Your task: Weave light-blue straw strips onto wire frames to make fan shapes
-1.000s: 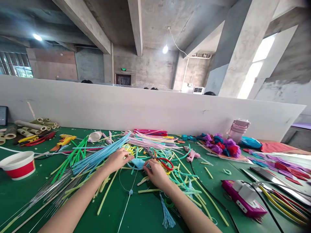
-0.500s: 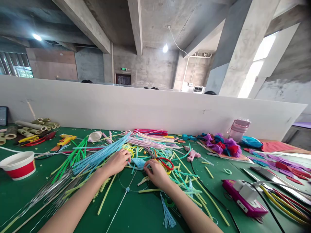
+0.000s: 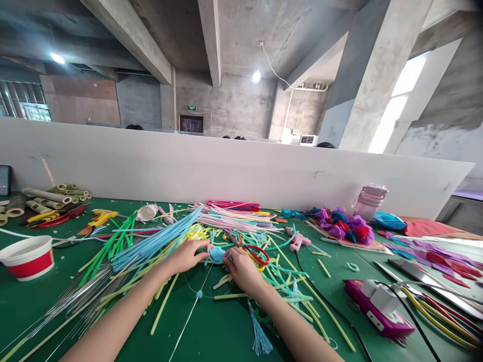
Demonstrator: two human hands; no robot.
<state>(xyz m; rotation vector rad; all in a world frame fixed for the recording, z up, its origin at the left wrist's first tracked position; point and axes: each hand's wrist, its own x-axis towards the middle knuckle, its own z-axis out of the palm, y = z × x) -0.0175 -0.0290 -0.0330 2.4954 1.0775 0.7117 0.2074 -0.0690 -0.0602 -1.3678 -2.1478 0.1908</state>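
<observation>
A small light-blue fuzzy chenille piece point(image 3: 216, 254) is held up between my two hands at the middle of the table. My left hand point(image 3: 188, 255) pinches its left side with thumb and forefinger. On the other side, my right hand point(image 3: 240, 267) grips its right edge, the fingertips partly hidden. Below them, a thin wire loop with a small blue ball point(image 3: 199, 294) and a pale stick lies on the green table. Red-handled scissors point(image 3: 260, 255) rest just beyond my right hand. A light-blue tassel point(image 3: 260, 334) lies beneath my right forearm.
Blue chenille stems point(image 3: 158, 241) and green ones point(image 3: 113, 246) are heaped at left. A paper cup point(image 3: 28, 256), a yellow glue gun point(image 3: 101, 218) and bamboo pieces point(image 3: 49, 196) stand further left. At right are a pink glue gun point(image 3: 300, 240), a power strip point(image 3: 377, 309) and its cables.
My left hand has shifted slightly right and down, its thumb and forefinger now on the left side of the blue piece. The piece looks more bunched. My right hand has stayed nearly still.
</observation>
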